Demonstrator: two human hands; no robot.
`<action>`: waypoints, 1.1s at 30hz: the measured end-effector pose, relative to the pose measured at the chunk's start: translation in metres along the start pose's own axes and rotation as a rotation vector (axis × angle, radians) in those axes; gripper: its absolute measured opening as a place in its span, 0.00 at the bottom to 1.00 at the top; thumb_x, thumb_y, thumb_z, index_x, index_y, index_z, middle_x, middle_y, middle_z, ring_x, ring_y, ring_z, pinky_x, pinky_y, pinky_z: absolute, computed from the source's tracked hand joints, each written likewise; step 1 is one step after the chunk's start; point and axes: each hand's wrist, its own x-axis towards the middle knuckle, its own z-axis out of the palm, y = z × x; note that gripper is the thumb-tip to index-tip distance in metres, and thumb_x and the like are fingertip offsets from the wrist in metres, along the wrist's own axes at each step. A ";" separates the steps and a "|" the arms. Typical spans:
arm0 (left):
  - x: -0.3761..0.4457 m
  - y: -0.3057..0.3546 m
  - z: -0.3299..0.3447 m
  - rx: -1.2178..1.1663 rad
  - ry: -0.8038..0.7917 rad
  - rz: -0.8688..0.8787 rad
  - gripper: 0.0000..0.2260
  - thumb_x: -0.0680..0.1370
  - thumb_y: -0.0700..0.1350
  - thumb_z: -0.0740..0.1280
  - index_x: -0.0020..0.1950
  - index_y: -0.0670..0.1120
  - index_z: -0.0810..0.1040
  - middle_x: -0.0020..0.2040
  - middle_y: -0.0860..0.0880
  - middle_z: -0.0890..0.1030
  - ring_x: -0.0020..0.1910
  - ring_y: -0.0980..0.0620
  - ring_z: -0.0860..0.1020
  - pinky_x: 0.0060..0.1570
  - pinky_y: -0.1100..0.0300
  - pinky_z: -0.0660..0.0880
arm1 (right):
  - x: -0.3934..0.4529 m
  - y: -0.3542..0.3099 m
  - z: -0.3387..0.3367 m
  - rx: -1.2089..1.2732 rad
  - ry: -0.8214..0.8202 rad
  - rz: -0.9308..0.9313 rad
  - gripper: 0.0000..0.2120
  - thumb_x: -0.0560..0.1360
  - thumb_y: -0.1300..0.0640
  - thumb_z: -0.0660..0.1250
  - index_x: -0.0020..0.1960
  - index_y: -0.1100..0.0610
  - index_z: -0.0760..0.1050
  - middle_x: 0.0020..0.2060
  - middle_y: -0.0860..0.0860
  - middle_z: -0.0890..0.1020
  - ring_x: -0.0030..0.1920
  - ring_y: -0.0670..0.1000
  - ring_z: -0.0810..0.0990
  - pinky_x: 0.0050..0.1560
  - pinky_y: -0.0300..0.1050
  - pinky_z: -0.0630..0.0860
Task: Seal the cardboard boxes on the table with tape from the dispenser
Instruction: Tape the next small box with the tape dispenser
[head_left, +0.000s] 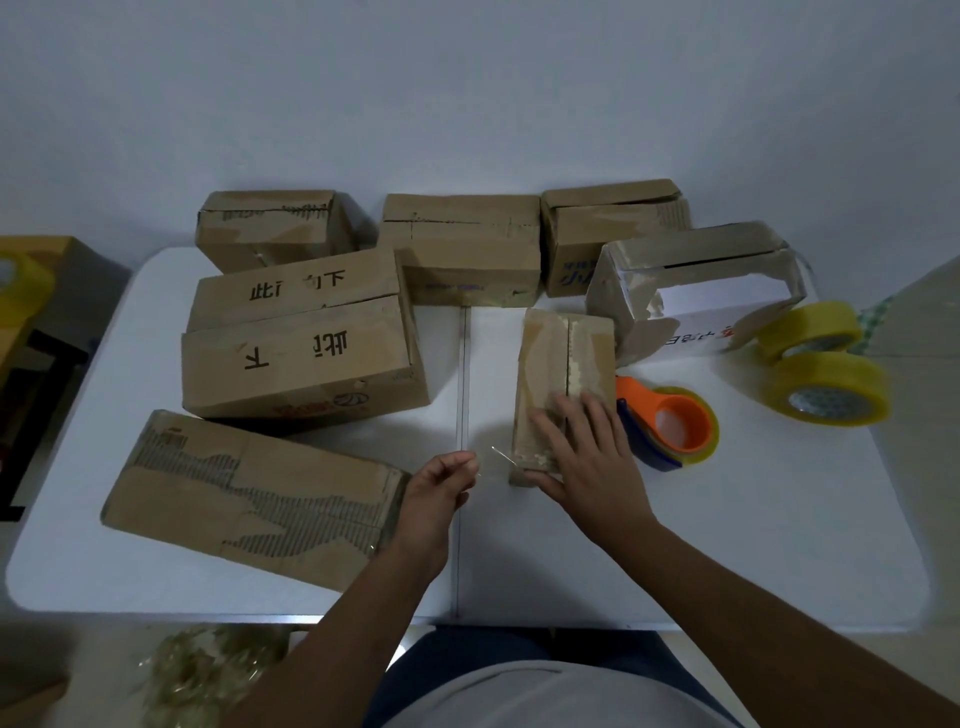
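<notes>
Box (563, 364) under flat right hand (587, 447); left hand (441, 480) pinching.

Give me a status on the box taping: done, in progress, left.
Done: no box shows a clearly fresh tape strip. In hand: the right hand presses flat on the small box while the left hand pinches what looks like a clear tape strip beside it. The dispenser lies unused right of that box. Left: the white box stands open, and the big box shows a gaping seam.

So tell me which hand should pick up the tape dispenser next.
Right. The right hand lies flat on the small box, directly beside the dispenser. The left hand is farther off, apparently pinching a tape strip.
</notes>
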 end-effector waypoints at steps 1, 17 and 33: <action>0.000 -0.001 0.002 0.007 0.016 0.010 0.04 0.77 0.38 0.70 0.47 0.46 0.81 0.43 0.50 0.82 0.45 0.52 0.78 0.49 0.60 0.73 | 0.000 0.000 0.001 0.001 0.006 -0.002 0.34 0.77 0.33 0.49 0.75 0.52 0.63 0.74 0.57 0.65 0.75 0.63 0.60 0.73 0.63 0.60; 0.019 -0.009 0.041 0.134 -0.003 0.114 0.03 0.79 0.37 0.66 0.49 0.42 0.79 0.45 0.47 0.82 0.48 0.49 0.79 0.55 0.54 0.78 | 0.003 -0.003 0.003 0.030 0.069 0.028 0.33 0.74 0.33 0.55 0.73 0.50 0.67 0.71 0.55 0.69 0.74 0.62 0.61 0.74 0.60 0.56; 0.012 0.018 0.043 0.357 -0.037 0.039 0.12 0.84 0.48 0.59 0.49 0.50 0.82 0.49 0.52 0.84 0.52 0.54 0.80 0.50 0.62 0.74 | 0.003 -0.003 0.000 0.026 0.038 0.032 0.33 0.75 0.32 0.53 0.73 0.50 0.66 0.72 0.56 0.67 0.75 0.62 0.60 0.74 0.61 0.55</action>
